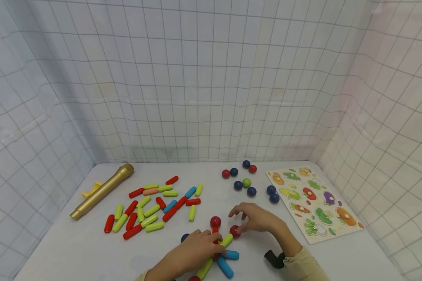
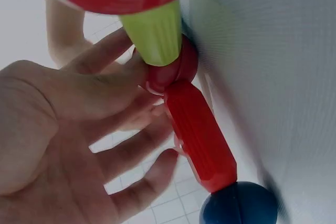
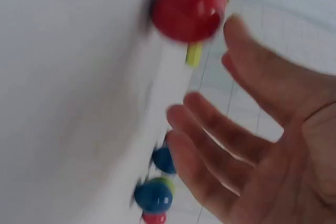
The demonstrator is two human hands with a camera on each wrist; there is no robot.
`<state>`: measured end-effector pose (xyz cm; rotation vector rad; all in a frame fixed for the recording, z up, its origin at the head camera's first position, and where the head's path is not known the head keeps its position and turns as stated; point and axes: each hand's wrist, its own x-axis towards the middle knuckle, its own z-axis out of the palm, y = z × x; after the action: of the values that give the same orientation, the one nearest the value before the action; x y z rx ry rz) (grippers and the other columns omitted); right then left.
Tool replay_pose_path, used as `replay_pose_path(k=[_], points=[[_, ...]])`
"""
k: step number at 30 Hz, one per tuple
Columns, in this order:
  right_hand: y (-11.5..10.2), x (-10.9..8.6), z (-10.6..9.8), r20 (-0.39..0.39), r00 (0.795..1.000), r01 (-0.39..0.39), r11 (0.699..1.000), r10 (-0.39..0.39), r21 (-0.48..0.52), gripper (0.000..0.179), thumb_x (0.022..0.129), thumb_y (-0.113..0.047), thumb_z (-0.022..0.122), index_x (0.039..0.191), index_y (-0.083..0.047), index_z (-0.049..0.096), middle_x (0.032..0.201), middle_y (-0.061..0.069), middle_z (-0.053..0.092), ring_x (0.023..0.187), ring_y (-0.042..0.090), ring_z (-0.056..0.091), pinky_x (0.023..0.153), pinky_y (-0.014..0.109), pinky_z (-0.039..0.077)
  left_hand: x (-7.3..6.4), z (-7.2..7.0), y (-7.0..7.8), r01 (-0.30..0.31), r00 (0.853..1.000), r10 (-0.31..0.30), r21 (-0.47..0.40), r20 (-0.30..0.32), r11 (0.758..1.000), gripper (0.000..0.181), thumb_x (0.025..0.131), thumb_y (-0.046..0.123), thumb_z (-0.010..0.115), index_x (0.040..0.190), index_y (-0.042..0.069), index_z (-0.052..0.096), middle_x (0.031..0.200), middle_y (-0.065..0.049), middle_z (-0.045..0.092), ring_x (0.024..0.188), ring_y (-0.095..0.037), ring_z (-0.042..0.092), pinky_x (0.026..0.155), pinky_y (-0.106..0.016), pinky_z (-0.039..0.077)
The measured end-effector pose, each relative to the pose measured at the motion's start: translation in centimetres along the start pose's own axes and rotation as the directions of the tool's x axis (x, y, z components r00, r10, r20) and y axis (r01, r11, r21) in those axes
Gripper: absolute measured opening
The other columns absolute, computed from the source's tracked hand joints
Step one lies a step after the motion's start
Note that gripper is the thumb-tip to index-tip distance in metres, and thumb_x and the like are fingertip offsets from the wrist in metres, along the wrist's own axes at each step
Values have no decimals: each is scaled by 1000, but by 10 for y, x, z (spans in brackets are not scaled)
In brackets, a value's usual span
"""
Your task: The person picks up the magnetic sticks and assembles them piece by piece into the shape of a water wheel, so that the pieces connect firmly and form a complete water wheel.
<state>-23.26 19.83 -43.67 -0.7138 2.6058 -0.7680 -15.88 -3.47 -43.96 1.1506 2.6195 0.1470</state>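
Note:
My left hand [image 1: 198, 249] pinches the red hub ball [image 2: 188, 61] of a star-shaped construction between thumb and fingers. Yellow-green, red and blue rods fan out from that hub. Two blue rods [image 1: 226, 268] point right and toward me with bare ends. A red rod [image 2: 202, 137] ends in a dark blue ball [image 2: 239, 204], and other rods end in red balls, one [image 1: 215, 221] at the far side. Beside another red end ball [image 1: 235, 231], my right hand [image 1: 258, 217] hovers with spread, slightly bent fingers. The right wrist view shows its thumb close to that ball and nothing held.
Loose red, yellow-green and blue rods [image 1: 152, 210] lie scattered on the left. Several balls [image 1: 247, 182] sit at the back. A vegetable puzzle board [image 1: 316, 203] lies right, a gold toy microphone [image 1: 102, 191] far left. A black curved piece [image 1: 274, 259] is near my right forearm.

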Motion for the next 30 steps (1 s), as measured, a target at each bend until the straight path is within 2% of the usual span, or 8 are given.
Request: replay_pose_path(k=[2,5,8,11,13,20,25,30], points=[[9,9,-10,-112,993,-52,996,43,-76,31,81,-14,77,111,-18,68,110,5,63,93,18,57,78,32,50,0,0,1,20,1000,-20,7,22,1000,33,88,23,71,111,46,66,121,10,61,101,-13,56,92,-40,53],[24,26,-19,-297,949,-169,966,106,-195,26,85,-10,71,110,-16,69,116,9,59,90,21,58,76,36,52,1,1,3,36,999,-37,22,33,999,33,89,23,70,112,47,65,122,8,60,99,-14,54,92,-39,53],[34,38,-21,-375,914,-256,936,153,-240,28,87,-7,67,113,-16,69,126,11,55,99,26,60,83,41,53,2,3,6,38,999,-38,33,25,999,34,89,23,70,112,47,64,120,7,59,95,-13,52,90,-36,53],[39,41,-19,-368,914,-273,930,172,-245,27,86,-6,68,112,-13,70,130,11,57,112,30,60,94,45,51,2,5,8,37,999,-37,45,3,998,35,88,24,71,115,45,63,112,6,60,89,-10,50,85,-32,54],[40,42,-18,-355,919,-273,929,174,-249,23,85,-6,70,107,-12,71,126,11,60,112,29,60,96,44,50,3,6,9,43,999,-41,66,-27,997,36,87,24,73,117,41,64,104,6,62,81,-8,49,80,-28,53],[39,39,-18,-332,920,-310,907,210,-286,11,83,-9,73,90,-14,67,97,6,56,81,19,51,72,34,48,3,4,13,84,989,-73,88,-125,993,32,81,26,79,112,27,71,84,7,65,63,-4,47,70,-21,53],[34,23,-15,-259,943,-277,922,207,-272,18,80,-4,75,81,-16,60,92,4,49,77,18,46,66,31,40,4,6,13,128,979,-108,113,-171,985,29,81,27,79,108,24,73,80,5,65,60,-6,47,66,-21,53],[17,-3,2,-166,976,-176,960,141,-219,17,82,-9,75,91,-20,66,96,-2,53,77,14,48,68,30,43,4,7,10,169,968,-133,161,-212,972,29,78,28,81,106,22,73,80,3,65,61,-9,52,68,-26,56]])
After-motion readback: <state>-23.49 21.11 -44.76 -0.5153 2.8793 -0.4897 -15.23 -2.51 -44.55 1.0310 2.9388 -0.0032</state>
